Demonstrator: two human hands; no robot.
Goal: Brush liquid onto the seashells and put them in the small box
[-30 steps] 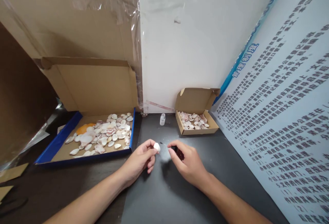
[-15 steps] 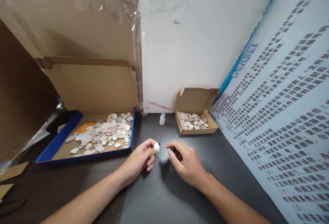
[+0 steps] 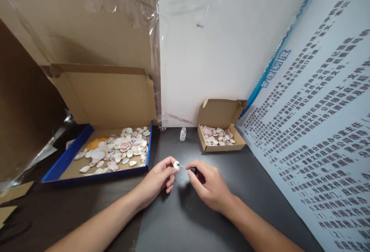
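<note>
Left hand [image 3: 162, 175] pinches a white shell [image 3: 175, 167] at its fingertips, seemingly to leave it exposed towards the right hand [image 3: 210, 182], whose fingers grip a black cap [image 3: 193, 170] — the small bottle [image 3: 183, 135] stands beyond both, likely clear of them

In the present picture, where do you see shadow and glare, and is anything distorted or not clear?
Head view: soft shadow on the dark table beside the right hand; head view: bright glints on the clear plastic, upper left; head view: poster slanted, seemingly stretched toward the right edge; head view: white shell too small for fine detail.
</note>
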